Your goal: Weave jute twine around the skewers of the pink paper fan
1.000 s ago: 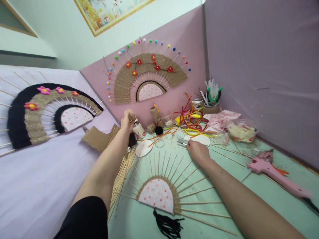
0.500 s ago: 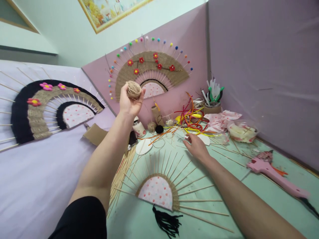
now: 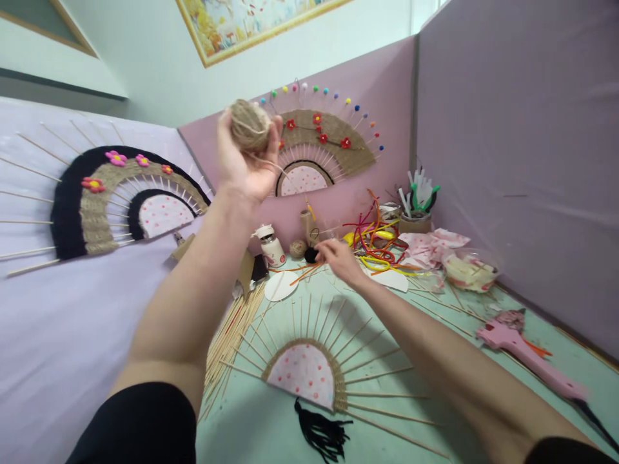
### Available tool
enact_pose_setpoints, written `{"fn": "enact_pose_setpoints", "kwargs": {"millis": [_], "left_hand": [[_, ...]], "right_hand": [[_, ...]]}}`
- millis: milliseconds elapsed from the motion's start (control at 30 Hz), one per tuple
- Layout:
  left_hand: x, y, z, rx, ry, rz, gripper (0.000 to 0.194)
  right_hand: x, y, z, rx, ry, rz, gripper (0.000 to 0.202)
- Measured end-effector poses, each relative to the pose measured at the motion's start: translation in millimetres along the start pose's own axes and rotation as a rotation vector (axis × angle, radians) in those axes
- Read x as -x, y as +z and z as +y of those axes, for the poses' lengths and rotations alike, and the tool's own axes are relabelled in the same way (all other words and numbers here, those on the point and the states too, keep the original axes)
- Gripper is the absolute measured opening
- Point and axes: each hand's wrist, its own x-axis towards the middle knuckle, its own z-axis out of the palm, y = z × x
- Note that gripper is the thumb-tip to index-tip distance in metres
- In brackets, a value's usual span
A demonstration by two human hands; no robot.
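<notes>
The left hand (image 3: 245, 171) cups a twine ball (image 3: 249, 125); the right hand (image 3: 340, 261), fingers bent, is beside a black ball (image 3: 311, 256), its grip unclear. Below both hands lies a stick-ribbed fan (image 3: 304, 375).

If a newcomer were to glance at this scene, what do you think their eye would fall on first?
Most likely the ball of twine, held up in the left hand in front of the pink panel. Next might come the flowered fan on that panel, ringed with colourful little balls. Below, the spoked, dotted fan on the green tabletop also stands out.
</notes>
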Motion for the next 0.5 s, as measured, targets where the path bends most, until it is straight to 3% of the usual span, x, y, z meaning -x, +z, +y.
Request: {"fn": "enact_pose_setpoints", "kwargs": {"millis": [100, 167, 233, 333, 367, 500], "left_hand": [[-9.8, -38.5, 20.7, 0.035, 0.04, 0.102, 0.034], [-15.1, -72.6, 23.7, 0.047, 0.018, 0.192, 0.033], [-17.6, -107.5, 14.9, 0.051, -0.064, 0.282, 0.031], [-12.1, -153.3, -18.2, -0.049, -0.225, 0.467, 0.022], [-7.4, -166.1, -32.9, -0.132, -0.286, 0.545, 0.022], [20.1, -206.2, -97.0, -0.23, -0.46, 0.617, 0.025]], "right_hand": [[-21.0, -32.6, -32.4, -0.064, -0.056, 0.244, 0.028], [-26.2, -58.0, -68.3, -0.257, -0.198, 0.404, 0.019], [-21.8, -81.7, -108.0, -0.369, -0.279, 0.326, 0.011], [0.3, -110.8, -156.8, -0.413, -0.129, 0.001, 0.011], [9.7, -118.1, -167.7, -0.391, -0.095, -0.049, 0.014], [42.9, -130.6, -186.3, -0.305, -0.147, -0.031, 0.017]]}}
